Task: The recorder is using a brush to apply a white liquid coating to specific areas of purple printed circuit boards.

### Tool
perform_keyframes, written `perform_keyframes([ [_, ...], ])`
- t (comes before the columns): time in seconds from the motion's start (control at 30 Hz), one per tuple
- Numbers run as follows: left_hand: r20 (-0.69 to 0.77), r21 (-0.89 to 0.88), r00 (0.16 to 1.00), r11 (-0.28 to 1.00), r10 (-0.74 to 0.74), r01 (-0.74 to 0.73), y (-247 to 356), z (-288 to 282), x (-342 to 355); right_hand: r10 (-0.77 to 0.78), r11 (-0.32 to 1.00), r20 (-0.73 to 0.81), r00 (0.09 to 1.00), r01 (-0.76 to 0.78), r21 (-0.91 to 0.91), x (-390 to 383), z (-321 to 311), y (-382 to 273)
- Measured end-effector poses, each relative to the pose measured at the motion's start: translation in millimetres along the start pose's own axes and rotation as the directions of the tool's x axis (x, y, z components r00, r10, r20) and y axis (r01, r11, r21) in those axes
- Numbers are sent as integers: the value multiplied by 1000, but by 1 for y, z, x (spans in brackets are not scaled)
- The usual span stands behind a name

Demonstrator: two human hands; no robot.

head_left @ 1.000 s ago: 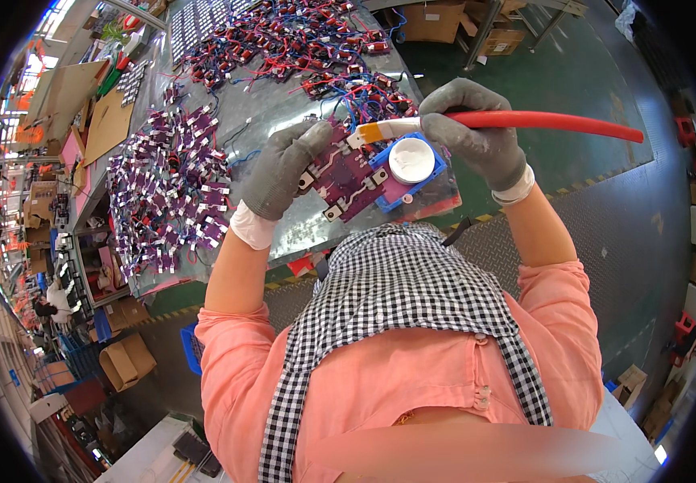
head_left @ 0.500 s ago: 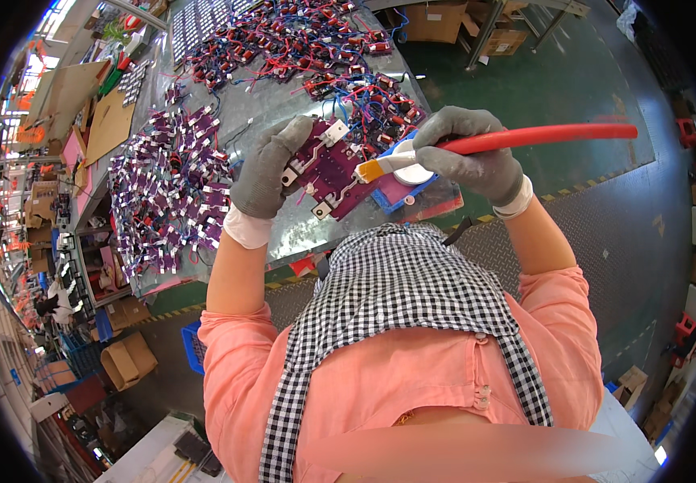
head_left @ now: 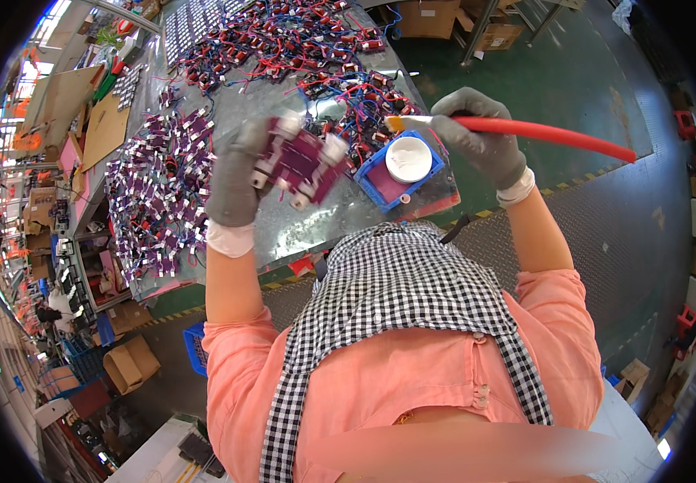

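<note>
My left hand (head_left: 237, 179), in a grey glove, grips a purple circuit board (head_left: 298, 165) by its left edge; the board is smeared by motion and carries pale metal tabs. In my gloved right hand (head_left: 481, 138) is a brush (head_left: 537, 131) with a long red handle, a pale ferrule and yellowish bristles pointing left. Below the bristles stands a round white tub (head_left: 408, 159) of white paste, inside a blue tray (head_left: 380, 196) with a pinkish bottom. The brush is apart from both the board and the tub.
Many purple boards (head_left: 159, 193) lie heaped on the left of the metal table (head_left: 271, 241). Farther back is a pile of boards with red and blue wires (head_left: 283, 44). Cardboard sheets (head_left: 106, 133) stand at the far left, and a blue crate (head_left: 195, 348) sits low beside me.
The brush has come off the board and moved up and right, its handle now tilting down to the right. My left hand has shifted left with the board, uncovering the tub and tray.
</note>
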State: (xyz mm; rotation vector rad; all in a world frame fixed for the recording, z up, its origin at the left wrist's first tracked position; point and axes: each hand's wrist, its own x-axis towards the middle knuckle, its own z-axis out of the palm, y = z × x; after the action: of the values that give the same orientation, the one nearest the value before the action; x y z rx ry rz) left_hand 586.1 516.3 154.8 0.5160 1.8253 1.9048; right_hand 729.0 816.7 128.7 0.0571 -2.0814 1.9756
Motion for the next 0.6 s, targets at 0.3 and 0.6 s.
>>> perform_keyframes([
  [0.3, -298, -455, 947, 854, 122, -254, -43, -26, 9, -98, 644, 267, 959, 266, -717, -14, -15, 136],
  [0.6, -348, -425, 937, 885, 35, -191, -73, 10, -3, -236, 742, 137, 962, 269, -614, -9, 2, 93],
])
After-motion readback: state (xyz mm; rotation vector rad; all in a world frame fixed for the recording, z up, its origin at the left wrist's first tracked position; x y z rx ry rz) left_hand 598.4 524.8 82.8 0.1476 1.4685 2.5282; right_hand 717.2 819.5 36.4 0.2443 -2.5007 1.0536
